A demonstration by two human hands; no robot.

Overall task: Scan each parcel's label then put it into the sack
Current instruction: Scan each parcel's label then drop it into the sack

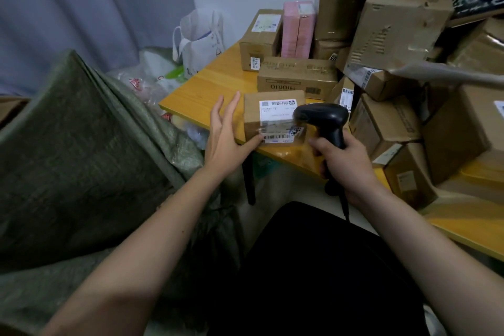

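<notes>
A small cardboard parcel [274,117] sits at the near edge of the yellow table [207,84], its white label [276,114] facing up and a barcode strip showing on the front face. The black scanner [323,120] hovers just over the parcel's 3 o'clock side, its head pointing across the label. The right hand [346,163] grips the scanner handle, fingers curled round it, with the cord [344,204] hanging down toward 6 o'clock.

The left hand [226,139] lies at the parcel's 9 o'clock side, fingers straight and spread, thumb touching the lower front corner near the barcode. It steadies the parcel but does not clasp it.

What could go wrong: the parcel stands right on the table edge, so a push from the thumb could tip it off toward the floor rather than into the sack. The thumb also sits close to the barcode and may block the scan. The scanner head covers part of the label, so it may be too close or at a poor angle to read.

The green woven sack [81,144] slumps at 9 o'clock of the parcel, near the left forearm; its mouth is not plainly visible, so a one-handed drop could miss.

At 12 to 3 o'clock, more boxes [395,30] are piled loosely and lean; a knock could bring them down. A white bag [201,41] stands at 11 o'clock.
</notes>
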